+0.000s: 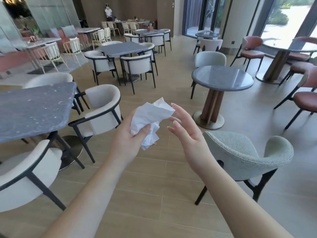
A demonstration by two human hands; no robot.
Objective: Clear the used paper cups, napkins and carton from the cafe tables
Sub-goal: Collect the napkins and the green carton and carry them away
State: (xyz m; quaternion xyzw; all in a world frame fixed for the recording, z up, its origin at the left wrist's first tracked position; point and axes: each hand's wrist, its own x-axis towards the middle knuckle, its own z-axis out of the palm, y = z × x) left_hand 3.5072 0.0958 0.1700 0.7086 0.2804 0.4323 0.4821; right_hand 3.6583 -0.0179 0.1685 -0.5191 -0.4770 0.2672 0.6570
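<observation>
Midair, left hand (127,134) clutching crumpled napkin (151,120), right hand (186,129) slack-fingered beside it

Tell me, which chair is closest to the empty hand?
The pale green chair at lower right, just beside the open right hand. The white chairs and reddish chairs sit farther off.

Open tan plank floor (154,194) down the centre of the frame, running up to the far tables. Lower left blocked by dark grey square stone table (34,109) and white black-framed armchairs (103,107). Lower right hemmed by pale green upholstered chair (240,155). Right of centre, round grey pedestal table (222,78). Passable gap between armchairs and round table.
</observation>
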